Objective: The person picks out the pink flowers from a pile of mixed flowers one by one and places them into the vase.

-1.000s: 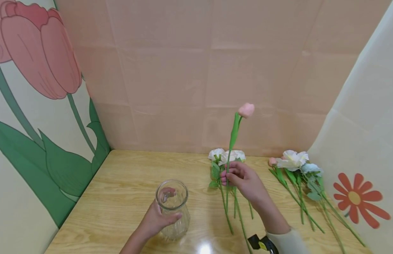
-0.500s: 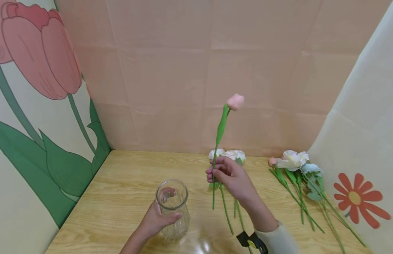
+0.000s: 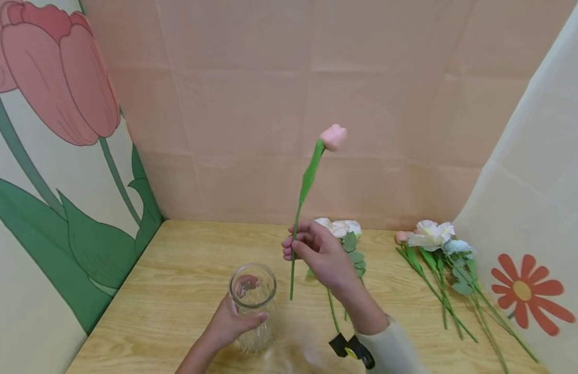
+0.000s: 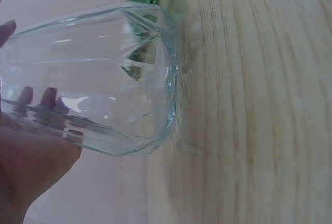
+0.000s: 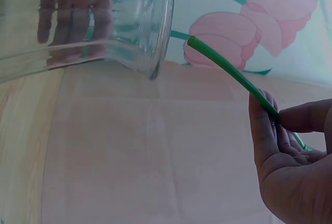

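Note:
A clear glass vase [image 3: 257, 337] stands upright on the table, and my left hand [image 3: 228, 322] grips it round the side. The left wrist view shows the vase [image 4: 88, 79] with fingers seen through its glass. My right hand [image 3: 321, 254] pinches the green stem of a pink tulip [image 3: 334, 137] between thumb and fingers, bloom upward. The stem's lower end hangs free, right of the vase rim and not touching it. In the right wrist view the cut stem end [image 5: 193, 41] points toward the vase mouth [image 5: 165, 27], with a gap between them.
White flowers with green stems [image 3: 346, 227] lie on the table [image 3: 176, 291] behind my right hand. Farther right lies another bunch with white, pale blue and pink blooms [image 3: 431, 236]. A pink cloth [image 3: 242, 114] hangs behind, and printed panels stand at both sides.
My right hand has moved left with the tulip toward the vase, and the stem has risen and leans a little more. The left hand and vase have stayed in place.

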`<state>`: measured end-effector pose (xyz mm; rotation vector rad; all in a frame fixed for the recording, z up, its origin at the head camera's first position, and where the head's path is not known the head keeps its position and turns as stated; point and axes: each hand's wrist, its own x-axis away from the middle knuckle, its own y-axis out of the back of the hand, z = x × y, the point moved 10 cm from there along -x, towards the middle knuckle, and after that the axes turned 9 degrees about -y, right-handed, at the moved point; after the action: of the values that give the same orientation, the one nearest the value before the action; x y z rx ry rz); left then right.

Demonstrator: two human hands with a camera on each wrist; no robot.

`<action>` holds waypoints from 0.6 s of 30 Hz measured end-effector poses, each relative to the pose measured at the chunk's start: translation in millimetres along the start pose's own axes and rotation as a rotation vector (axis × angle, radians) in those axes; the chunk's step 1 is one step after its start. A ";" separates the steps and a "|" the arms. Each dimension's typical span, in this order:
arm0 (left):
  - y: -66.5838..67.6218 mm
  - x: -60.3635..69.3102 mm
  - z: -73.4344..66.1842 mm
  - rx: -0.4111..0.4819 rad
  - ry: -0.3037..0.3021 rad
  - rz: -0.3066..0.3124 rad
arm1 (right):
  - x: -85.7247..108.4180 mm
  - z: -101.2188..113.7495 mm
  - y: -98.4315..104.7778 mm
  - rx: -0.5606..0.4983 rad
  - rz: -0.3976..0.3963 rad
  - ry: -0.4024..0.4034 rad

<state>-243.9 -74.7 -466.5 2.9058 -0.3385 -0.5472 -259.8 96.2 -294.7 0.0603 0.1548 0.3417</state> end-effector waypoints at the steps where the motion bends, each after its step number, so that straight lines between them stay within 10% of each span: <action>1: 0.1 0.0 0.3 0.001 0.000 -0.001 | -0.7 1.4 -2.1 0.001 0.000 0.005; 18: 0.9 0.5 2.1 0.042 0.009 -0.005 | -13.8 9.0 -34.3 0.007 0.010 0.084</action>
<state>-244.3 -76.0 -468.4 2.9496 -0.3455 -0.5344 -259.9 59.0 -286.8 0.0535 0.2384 0.3542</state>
